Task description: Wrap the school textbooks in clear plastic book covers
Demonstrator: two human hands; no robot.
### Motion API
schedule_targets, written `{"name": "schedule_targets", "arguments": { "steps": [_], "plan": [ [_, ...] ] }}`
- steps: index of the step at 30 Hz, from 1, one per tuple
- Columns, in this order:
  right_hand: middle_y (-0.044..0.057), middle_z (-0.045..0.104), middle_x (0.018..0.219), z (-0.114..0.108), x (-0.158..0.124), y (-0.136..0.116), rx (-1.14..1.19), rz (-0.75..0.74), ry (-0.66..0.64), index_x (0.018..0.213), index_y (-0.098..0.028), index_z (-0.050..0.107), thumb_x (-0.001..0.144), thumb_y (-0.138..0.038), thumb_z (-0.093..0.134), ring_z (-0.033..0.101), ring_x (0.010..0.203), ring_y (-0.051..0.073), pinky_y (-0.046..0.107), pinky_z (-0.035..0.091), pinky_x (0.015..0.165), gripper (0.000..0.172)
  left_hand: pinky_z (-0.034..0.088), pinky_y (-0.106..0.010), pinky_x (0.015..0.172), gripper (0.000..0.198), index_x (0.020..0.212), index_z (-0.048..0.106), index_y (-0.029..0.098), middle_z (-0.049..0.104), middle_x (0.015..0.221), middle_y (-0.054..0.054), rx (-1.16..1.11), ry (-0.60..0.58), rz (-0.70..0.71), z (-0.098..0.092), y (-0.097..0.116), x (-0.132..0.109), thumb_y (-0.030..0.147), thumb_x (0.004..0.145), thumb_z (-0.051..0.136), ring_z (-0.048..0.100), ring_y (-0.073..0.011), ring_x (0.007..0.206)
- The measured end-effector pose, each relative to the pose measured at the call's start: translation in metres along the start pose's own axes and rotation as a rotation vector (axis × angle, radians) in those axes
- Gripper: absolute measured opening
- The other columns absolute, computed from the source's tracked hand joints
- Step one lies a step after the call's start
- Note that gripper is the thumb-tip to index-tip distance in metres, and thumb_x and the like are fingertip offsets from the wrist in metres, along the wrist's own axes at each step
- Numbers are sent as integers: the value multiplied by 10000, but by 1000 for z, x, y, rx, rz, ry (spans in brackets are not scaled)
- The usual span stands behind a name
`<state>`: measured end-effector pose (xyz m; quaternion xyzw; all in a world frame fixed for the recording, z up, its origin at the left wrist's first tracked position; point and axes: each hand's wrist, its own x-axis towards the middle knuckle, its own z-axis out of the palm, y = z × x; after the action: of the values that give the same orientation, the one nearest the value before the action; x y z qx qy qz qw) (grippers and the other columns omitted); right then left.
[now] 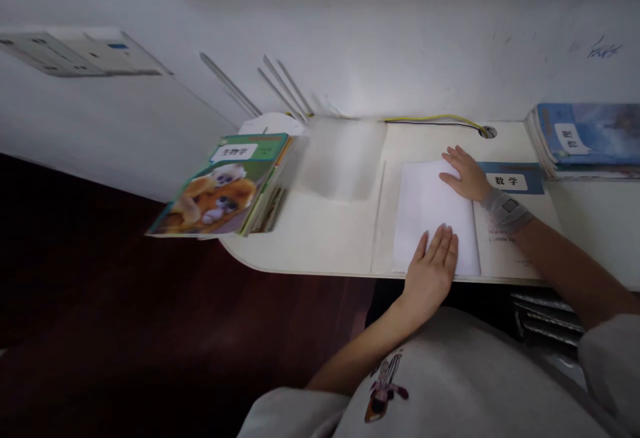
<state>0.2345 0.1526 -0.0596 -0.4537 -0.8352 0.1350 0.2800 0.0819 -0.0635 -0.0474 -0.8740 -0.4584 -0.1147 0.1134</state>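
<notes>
A white sheet of paper (433, 215) lies over the left part of an opened book or cover whose blue band with a title (505, 181) shows at the right. My left hand (433, 265) rests flat on the paper's lower edge, fingers stretched out. Near the paper's upper right edge, my right hand (465, 173) lies with fingers spread, a grey band round its wrist. Neither hand grips anything. A translucent sheet (345, 158) is on the desk left of the paper.
A stack of books with monkeys on the cover (215, 191) overhangs the white desk's (300, 245) left end. Blue books (590, 138) are piled at the right. A yellow and black cable (440, 118) runs along the wall into a desk hole (487, 132).
</notes>
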Motion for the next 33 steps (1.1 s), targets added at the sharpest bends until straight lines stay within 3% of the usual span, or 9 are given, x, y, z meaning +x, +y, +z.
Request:
{"name": "schedule_targets", "arguments": {
  "steps": [10, 14, 16, 19, 22, 25, 27, 30, 33],
  "plan": [
    [166, 269, 1532, 4, -34, -21, 25, 134, 73, 1436, -139, 332, 905, -626, 266, 176, 1430, 319, 567, 199, 1142, 723, 305, -500, 1108, 420, 1356, 448, 83, 390, 1470, -143, -3, 4, 137, 0, 5, 8, 181, 956, 362, 325, -265, 1383],
    [188, 265, 1528, -4, -69, -41, 37, 80, 1, 1443, -113, 319, 905, -615, 291, 204, 1421, 323, 543, 230, 1147, 737, 303, -499, 1101, 660, 1412, 362, 83, 357, 1483, -178, -134, -9, 124, -4, -17, -4, 526, 923, 393, 267, -300, 1405],
    [194, 250, 1532, -9, -87, -51, 35, 65, -20, 1455, -108, 295, 915, -590, 302, 206, 1421, 320, 538, 245, 1145, 724, 293, -509, 1100, 749, 1435, 309, 70, 368, 1469, -212, -174, 46, -29, -7, -39, -11, 591, 902, 371, 245, -311, 1412],
    [183, 217, 1545, -14, -111, -66, 6, 33, -49, 1487, -136, 224, 921, -552, 339, 202, 1422, 312, 544, 278, 1132, 712, 265, -571, 1087, 660, 1420, 324, 61, 364, 1451, -268, -164, 126, -445, -7, -79, -23, 491, 925, 400, 262, -348, 1400],
    [194, 218, 1540, -15, -124, -77, -45, -18, -97, 1494, -125, 199, 914, -559, 359, 196, 1422, 316, 548, 302, 1121, 743, 278, -602, 1060, 490, 1266, 499, 94, 446, 1404, -252, -233, 32, -719, -4, -114, -34, 400, 884, 486, 331, -378, 1363],
    [236, 266, 1509, -16, -127, -84, -108, -88, -155, 1459, -66, 285, 897, -597, 365, 198, 1418, 331, 538, 267, 1139, 777, 370, -507, 1020, 221, 966, 599, 163, 598, 1255, -183, -473, -44, -832, -3, -129, -37, 315, 833, 510, 506, -331, 1233],
    [223, 298, 1500, -17, -128, -87, -126, -126, -182, 1444, -84, 329, 891, -602, 382, 212, 1416, 322, 523, 242, 1153, 759, 401, -450, 997, 142, 838, 563, 198, 649, 1164, -147, -728, 31, -907, -7, -130, -35, 333, 815, 524, 566, -292, 1159],
    [160, 271, 1530, -18, -125, -82, -80, -102, -158, 1461, -164, 312, 884, -591, 416, 204, 1423, 299, 512, 249, 1152, 725, 424, -424, 980, 231, 759, 481, 217, 669, 1133, -106, -1286, 223, -963, -19, -124, -27, 413, 774, 603, 602, -264, 1115],
    [159, 250, 1540, -18, -109, -58, 23, 46, -60, 1467, -170, 293, 884, -603, 398, 223, 1416, 313, 530, 279, 1130, 734, 455, -448, 953, 272, 748, 461, 212, 658, 1173, -99, -1809, 269, -911, -34, -119, -15, 405, 754, 652, 627, -267, 1084]
  ]
}}
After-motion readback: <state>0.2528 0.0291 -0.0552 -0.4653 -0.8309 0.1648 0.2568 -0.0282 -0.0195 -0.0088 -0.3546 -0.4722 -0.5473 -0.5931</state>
